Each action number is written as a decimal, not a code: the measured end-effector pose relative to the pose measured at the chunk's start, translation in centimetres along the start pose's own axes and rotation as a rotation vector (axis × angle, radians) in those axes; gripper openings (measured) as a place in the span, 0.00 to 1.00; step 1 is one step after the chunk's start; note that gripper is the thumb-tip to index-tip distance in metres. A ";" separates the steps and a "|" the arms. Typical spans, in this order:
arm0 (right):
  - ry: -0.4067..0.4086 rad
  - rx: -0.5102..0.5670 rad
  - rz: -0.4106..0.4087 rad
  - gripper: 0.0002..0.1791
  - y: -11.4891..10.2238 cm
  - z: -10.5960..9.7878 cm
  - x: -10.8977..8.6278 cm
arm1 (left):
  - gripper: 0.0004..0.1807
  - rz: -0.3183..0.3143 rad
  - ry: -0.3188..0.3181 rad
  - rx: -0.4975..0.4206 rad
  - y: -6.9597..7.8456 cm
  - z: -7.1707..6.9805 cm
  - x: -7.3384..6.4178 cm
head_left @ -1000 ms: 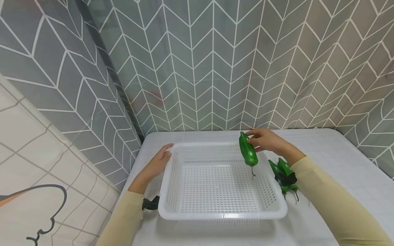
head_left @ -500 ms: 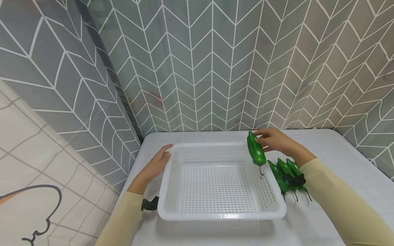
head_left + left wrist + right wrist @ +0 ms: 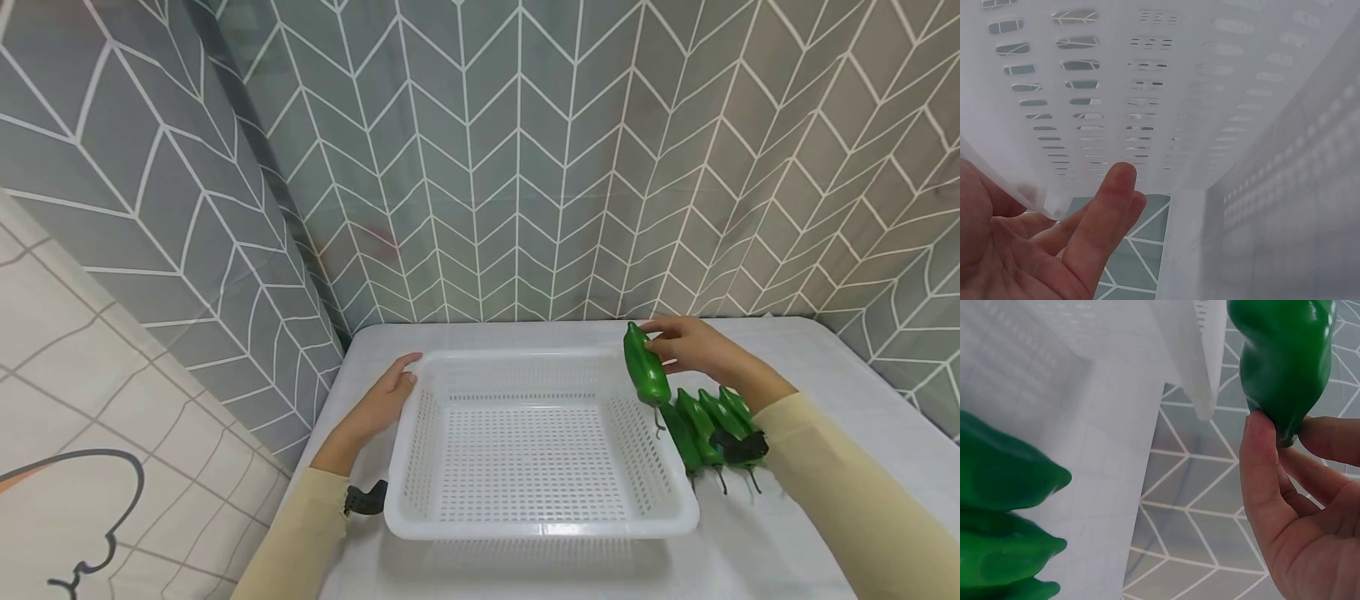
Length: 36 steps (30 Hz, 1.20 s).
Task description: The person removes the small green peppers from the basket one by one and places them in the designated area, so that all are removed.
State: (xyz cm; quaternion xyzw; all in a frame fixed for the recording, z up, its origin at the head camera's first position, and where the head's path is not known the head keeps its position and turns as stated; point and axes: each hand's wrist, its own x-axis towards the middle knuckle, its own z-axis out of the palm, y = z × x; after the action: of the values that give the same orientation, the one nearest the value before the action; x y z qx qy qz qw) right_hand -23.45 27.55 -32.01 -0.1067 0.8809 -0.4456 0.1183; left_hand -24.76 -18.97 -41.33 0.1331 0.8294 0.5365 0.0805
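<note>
My right hand [image 3: 693, 345] pinches a glossy green chili pepper [image 3: 647, 367] near its pointed tip, its stem hanging down over the right rim of a white plastic basket [image 3: 540, 528]. In the right wrist view the thumb and fingers meet at the pepper's narrow end [image 3: 1285, 419]. At the basket's far left corner my left hand [image 3: 384, 395] holds the rim. The left wrist view shows that hand [image 3: 1054, 250] with its fingers under the rim, beside the slotted wall [image 3: 1172, 125]. Several more green peppers [image 3: 701, 425] lie side by side on the table right of the basket.
A white cloth covers the table [image 3: 832, 367]. Grey chevron curtains [image 3: 517, 167] hang behind and at the sides. A black wrist strap [image 3: 738, 447] overlaps the peppers in the head view, and another strap [image 3: 366, 498] shows by the basket's left side.
My right hand has moved right with the pepper, from over the basket's inside to over its right rim. More of the lying peppers now shows. The left hand and basket have stayed put.
</note>
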 end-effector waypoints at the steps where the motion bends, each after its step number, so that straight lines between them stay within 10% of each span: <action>1: -0.001 0.000 -0.006 0.25 0.1 -0.1 -0.1 | 0.22 0.001 0.001 -0.001 0.0 0.0 0.0; 20: 0.035 -0.011 0.001 0.27 2.7 -2.2 -1.9 | 0.24 -0.016 -0.009 0.001 1.6 0.0 -0.9; 36: 0.073 -0.091 0.034 0.28 5.0 -4.1 -3.2 | 0.23 0.008 0.013 0.018 0.1 0.1 -0.2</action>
State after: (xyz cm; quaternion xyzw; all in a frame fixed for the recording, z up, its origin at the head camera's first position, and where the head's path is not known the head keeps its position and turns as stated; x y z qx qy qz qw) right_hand -22.04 34.52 -33.32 -0.0806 0.9056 -0.4068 0.0886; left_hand -24.57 -18.91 -41.29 0.1337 0.8342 0.5302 0.0719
